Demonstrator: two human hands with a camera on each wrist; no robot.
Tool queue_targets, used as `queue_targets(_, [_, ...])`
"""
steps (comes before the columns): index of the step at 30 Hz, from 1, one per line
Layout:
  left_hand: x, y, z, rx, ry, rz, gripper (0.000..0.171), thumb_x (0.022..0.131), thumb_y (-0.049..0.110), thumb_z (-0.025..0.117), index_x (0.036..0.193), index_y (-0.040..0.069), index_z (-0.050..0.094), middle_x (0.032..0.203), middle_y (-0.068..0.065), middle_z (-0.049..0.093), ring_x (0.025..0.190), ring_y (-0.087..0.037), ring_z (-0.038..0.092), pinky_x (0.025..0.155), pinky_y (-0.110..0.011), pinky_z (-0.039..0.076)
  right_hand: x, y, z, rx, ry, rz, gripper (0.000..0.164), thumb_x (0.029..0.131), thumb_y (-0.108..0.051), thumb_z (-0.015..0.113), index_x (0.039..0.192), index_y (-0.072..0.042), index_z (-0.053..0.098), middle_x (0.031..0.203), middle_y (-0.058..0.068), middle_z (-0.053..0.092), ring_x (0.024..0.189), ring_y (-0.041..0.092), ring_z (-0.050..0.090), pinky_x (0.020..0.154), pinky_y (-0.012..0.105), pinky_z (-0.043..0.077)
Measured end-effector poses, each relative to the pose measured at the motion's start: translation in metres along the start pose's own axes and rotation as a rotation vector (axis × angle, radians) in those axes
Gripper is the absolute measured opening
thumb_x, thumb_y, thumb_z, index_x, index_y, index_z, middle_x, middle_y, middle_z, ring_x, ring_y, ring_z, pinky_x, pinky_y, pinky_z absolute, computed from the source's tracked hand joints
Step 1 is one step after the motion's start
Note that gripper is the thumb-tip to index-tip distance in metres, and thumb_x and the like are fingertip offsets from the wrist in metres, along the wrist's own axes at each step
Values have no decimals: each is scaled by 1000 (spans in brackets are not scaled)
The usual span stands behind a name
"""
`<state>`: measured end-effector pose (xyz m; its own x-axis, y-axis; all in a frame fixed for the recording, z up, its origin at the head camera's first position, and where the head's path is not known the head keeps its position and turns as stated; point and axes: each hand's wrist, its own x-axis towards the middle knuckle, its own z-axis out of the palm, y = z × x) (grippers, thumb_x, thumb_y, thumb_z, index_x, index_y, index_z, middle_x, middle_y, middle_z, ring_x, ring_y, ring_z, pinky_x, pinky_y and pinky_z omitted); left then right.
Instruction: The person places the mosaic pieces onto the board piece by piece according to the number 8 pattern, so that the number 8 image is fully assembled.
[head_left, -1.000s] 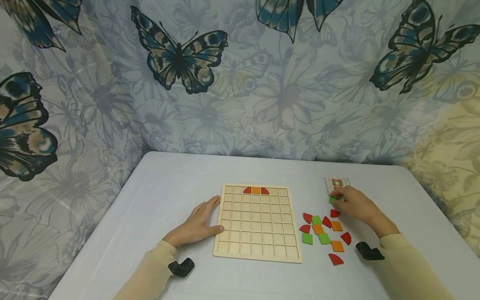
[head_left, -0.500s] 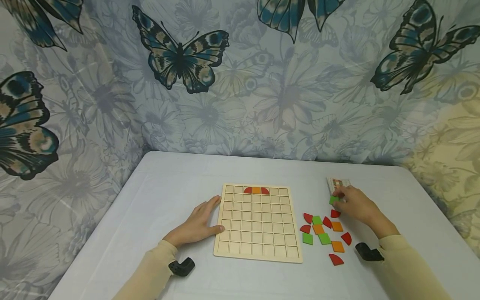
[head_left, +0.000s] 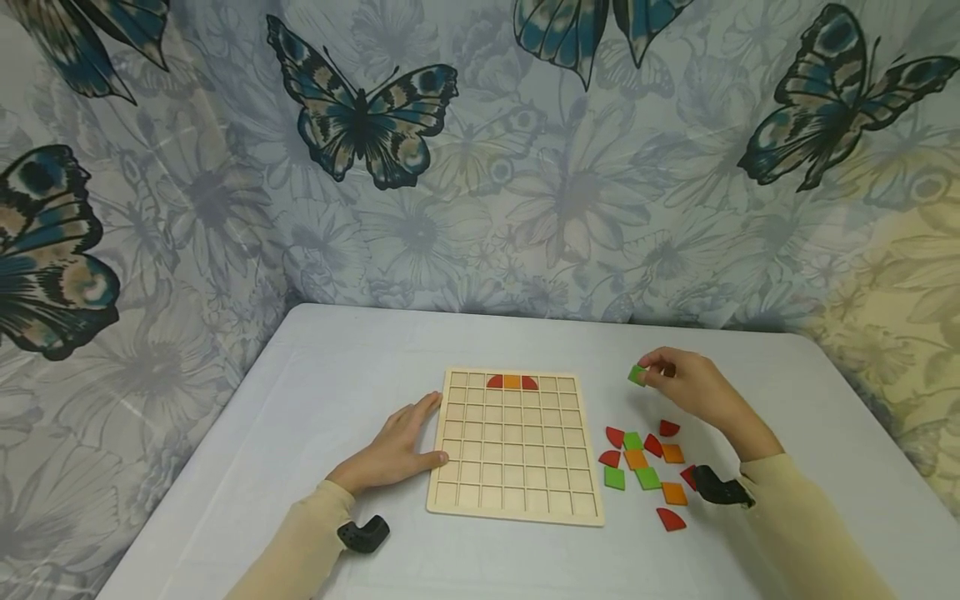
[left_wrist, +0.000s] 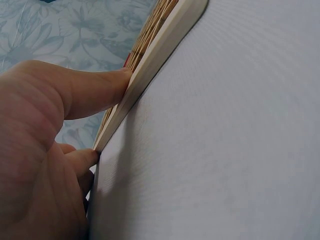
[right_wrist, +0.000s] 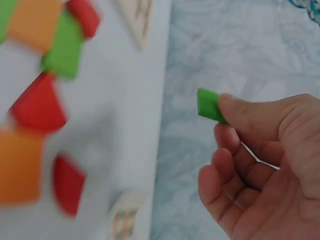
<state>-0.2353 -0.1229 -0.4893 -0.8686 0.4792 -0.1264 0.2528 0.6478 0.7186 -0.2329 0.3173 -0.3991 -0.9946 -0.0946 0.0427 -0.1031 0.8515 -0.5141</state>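
My right hand (head_left: 686, 383) pinches a green square tile (head_left: 636, 375) between thumb and fingertips, raised over the table to the right of the board. The right wrist view shows the green tile (right_wrist: 209, 105) jutting out past the thumb. My left hand (head_left: 393, 446) lies along the left edge of the wooden grid board (head_left: 522, 446), fingers extended. In the left wrist view its thumb (left_wrist: 97, 90) touches the board's rim (left_wrist: 150, 62). On the board's far row sit an orange square (head_left: 512, 382) and a red quarter-circle (head_left: 495, 382) on each side of it.
Right of the board lie loose red quarter-circles (head_left: 671, 519), orange squares (head_left: 675, 493) and green squares (head_left: 615, 477). A small printed card (right_wrist: 125, 220) shows in the right wrist view; the right hand hides it in the head view. A butterfly-patterned wall covering (head_left: 420, 233) stands behind the table.
My right hand has lifted the green tile away from beside the printed card and moved it left and farther back, toward the board. The left hand and board stay put.
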Motion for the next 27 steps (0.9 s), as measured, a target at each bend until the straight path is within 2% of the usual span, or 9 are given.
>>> queue_targets(10, [0,-1,0,-11,0,1,99,91,43,72,164,15,13,171,-7,19,156,-44,10,122,-70,12,15,-41,4,52,36,-83,20,100,-22,64,112,-7,71,96,8,67,87,21,54,64,28,45])
queue_targets(18, [-1,-2,0,-14,-2,10,98,91,43,72,164,14,13,171,-6,20,156,-44,9,123,-68,11,28,-64,13,101,13,-108,21,101,-24,63,113,-8,69,102,10,67,91,23,54,66,32,45])
queue_targets(27, [-1,-1,0,-17,1,1,98,90,44,72,164,16,14,170,-9,20,156,-44,10,122,-69,12,42,-80,31,123,-25,-198,16,101,-17,63,110,-7,72,97,9,68,85,20,55,62,30,45])
